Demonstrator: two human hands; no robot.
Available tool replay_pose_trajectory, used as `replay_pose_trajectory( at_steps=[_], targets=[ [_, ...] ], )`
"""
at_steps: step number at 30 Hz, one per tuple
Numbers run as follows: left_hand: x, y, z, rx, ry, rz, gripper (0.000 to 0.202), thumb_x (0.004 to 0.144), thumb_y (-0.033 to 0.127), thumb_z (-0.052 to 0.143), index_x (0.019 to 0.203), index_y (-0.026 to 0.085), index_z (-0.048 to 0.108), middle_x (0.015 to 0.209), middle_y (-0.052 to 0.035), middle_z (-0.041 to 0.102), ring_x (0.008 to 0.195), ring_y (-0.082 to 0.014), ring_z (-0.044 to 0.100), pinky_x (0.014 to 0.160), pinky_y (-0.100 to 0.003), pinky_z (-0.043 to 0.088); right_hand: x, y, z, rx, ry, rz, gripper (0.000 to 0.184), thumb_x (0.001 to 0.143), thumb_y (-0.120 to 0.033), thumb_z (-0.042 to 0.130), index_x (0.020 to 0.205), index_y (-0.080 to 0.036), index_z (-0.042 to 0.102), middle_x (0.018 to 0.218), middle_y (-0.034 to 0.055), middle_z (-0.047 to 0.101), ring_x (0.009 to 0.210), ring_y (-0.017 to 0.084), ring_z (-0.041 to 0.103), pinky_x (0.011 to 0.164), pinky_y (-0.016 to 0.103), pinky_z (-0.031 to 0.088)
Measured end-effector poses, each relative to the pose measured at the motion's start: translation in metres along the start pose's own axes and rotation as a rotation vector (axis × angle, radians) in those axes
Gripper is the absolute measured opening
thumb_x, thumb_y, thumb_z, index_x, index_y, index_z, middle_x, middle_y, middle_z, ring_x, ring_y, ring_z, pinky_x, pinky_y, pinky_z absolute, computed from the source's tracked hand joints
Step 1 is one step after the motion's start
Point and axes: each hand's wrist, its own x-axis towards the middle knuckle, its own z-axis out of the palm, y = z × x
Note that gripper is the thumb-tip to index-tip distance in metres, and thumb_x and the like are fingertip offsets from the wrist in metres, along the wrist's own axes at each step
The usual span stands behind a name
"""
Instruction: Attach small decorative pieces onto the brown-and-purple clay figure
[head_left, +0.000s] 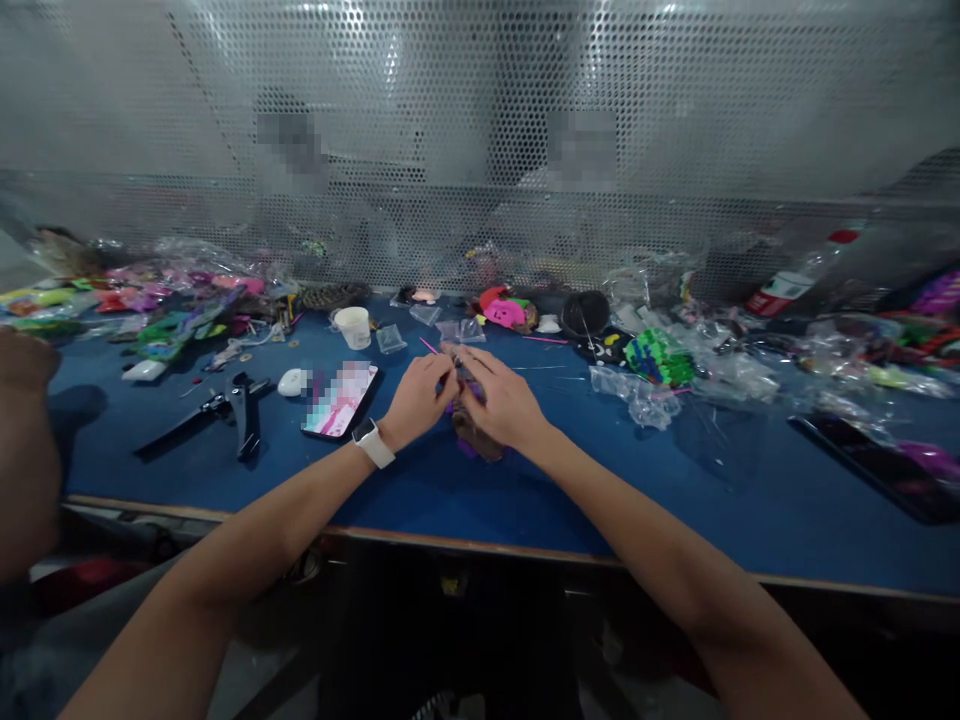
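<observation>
My left hand (418, 398), with a white-strapped watch (373, 443) at its wrist, is closed in a pinch. My right hand (504, 396) meets it, fingertips together, its fingers curled around a small brown and purple item (477, 438). That item looks fuzzy, and its lower end rests at the blue tabletop; the upper part is hidden by my fingers. A thin pink stick (429, 345) pokes out just beyond my left fingertips; whether it is held I cannot tell.
Left of my hands lie a lit phone (341, 400), a white case (292, 382), a paper cup (352, 327) and a black clamp-like tool (241, 415). Plastic bags and colourful pieces line the perforated metal screen (480, 120). A dark phone (877, 465) lies right. Another person's arm (26, 450) is left.
</observation>
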Motion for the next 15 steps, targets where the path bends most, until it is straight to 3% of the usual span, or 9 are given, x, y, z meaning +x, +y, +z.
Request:
replay_pose_trajectory(
  at_steps=[6, 11, 15],
  targets=[
    [0.001, 0.000, -0.007, -0.101, 0.068, -0.088, 0.019, 0.103, 0.018, 0.058, 0.086, 0.024, 0.051, 0.081, 0.0001, 0.062, 0.079, -0.0191, 0.060, 0.078, -0.033, 0.047, -0.002, 0.004, 0.005, 0.045, -0.021, -0.053, 0.072, 0.108, -0.024, 0.056, 0.179, -0.019, 0.042, 0.180, 0.0187, 0.050, 0.163, 0.039, 0.056, 0.130, 0.062, 0.055],
    [0.002, -0.002, -0.005, -0.241, 0.083, -0.077, 0.013, 0.099, 0.026, 0.066, 0.098, 0.023, 0.054, 0.095, -0.0022, 0.066, 0.087, -0.0188, 0.062, 0.083, -0.033, 0.053, -0.004, 0.012, 0.012, 0.047, -0.067, -0.153, 0.092, 0.104, -0.016, 0.060, 0.187, -0.022, 0.020, 0.190, 0.0180, 0.030, 0.169, 0.041, 0.047, 0.128, 0.065, 0.057],
    [0.001, -0.008, 0.002, -0.240, 0.126, -0.105, 0.008, 0.103, 0.026, 0.063, 0.104, 0.022, 0.056, 0.102, -0.0051, 0.067, 0.095, -0.0211, 0.065, 0.090, -0.037, 0.056, -0.005, 0.016, 0.017, 0.053, -0.054, -0.205, 0.103, 0.102, -0.009, 0.058, 0.188, -0.024, 0.004, 0.193, 0.0187, 0.022, 0.174, 0.041, 0.037, 0.134, 0.064, 0.051]
  ],
)
